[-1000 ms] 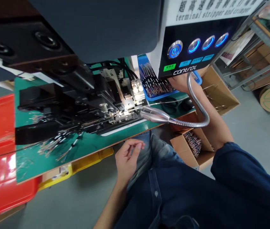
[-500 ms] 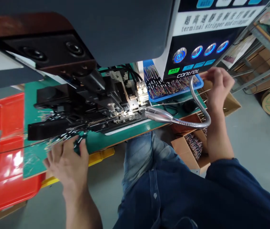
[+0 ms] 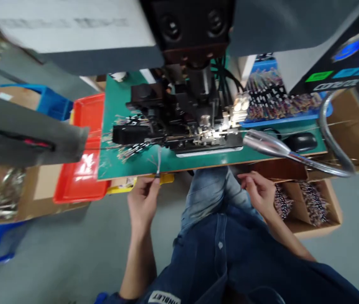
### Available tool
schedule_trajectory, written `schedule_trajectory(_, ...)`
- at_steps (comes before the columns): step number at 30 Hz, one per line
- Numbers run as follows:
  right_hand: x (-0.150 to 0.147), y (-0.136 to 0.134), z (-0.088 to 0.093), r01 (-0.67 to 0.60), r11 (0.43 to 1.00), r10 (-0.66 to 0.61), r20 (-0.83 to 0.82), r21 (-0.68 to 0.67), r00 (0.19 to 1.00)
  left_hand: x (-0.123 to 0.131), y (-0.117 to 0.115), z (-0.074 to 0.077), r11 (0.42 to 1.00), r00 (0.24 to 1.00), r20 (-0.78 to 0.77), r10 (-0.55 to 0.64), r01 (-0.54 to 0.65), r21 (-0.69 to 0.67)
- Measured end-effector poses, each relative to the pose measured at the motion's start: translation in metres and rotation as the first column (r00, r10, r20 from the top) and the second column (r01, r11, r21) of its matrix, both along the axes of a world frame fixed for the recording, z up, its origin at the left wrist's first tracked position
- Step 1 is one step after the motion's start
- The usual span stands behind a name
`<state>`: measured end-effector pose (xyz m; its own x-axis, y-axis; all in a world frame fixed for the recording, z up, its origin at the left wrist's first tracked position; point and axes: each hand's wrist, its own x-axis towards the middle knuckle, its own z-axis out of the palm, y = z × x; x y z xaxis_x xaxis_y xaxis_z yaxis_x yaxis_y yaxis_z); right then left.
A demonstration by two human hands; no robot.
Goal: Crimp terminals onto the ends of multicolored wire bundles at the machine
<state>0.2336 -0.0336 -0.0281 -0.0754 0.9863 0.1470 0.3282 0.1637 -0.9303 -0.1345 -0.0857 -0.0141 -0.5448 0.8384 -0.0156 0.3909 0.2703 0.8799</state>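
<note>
Between the thumb and fingers of my left hand is a short cable, a dark piece at the grip and thin, pale wires fanning out above it. This hand is at the front edge of the green table. My right hand hovers by my lap just off the table edge, fingers loosely bent and partly apart, with nothing visible in them. The terminal crimping machine stands between and beyond both hands, its work point brightly lit. Bundles of similar cables lie beside its left end.
A flexible metal lamp reaches in from the right. Behind it a blue tray holds many cables. Cardboard boxes of cables stand below right. A red tray adjoins the table's left end, near a grey post.
My left hand has lifted a cable from the bundle and drawn it to the table edge. My right hand has come down from beside the control panel towards my lap. The view has swung left.
</note>
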Motion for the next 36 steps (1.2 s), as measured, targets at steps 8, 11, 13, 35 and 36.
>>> schedule_trajectory(8,-0.102,-0.003,-0.002,-0.589,0.789,0.542,-0.254,-0.174,0.801,0.099,-0.016,-0.022,0.987,0.798,0.595,-0.097,0.002,0.158)
schedule_trajectory(11,-0.103,-0.006,0.001,-0.572,0.787,0.483,-0.345,-0.232,0.805,0.111,-0.006,-0.020,0.973,0.759,0.624,-0.183,0.050,0.224)
schedule_trajectory(13,-0.096,-0.008,0.007,-0.567,0.767,0.417,-0.438,-0.300,0.796,0.110,0.003,-0.019,0.952,0.723,0.632,-0.280,0.123,0.281)
schedule_trajectory(35,-0.073,-0.007,0.003,-0.731,0.597,0.216,-0.811,-0.331,0.543,0.124,0.054,0.018,0.943,0.516,0.797,-0.316,0.076,0.324)
schedule_trajectory(36,-0.070,-0.002,0.003,-0.694,0.640,0.257,-0.760,-0.330,0.597,0.125,0.055,0.019,0.945,0.502,0.807,-0.311,0.073,0.319)
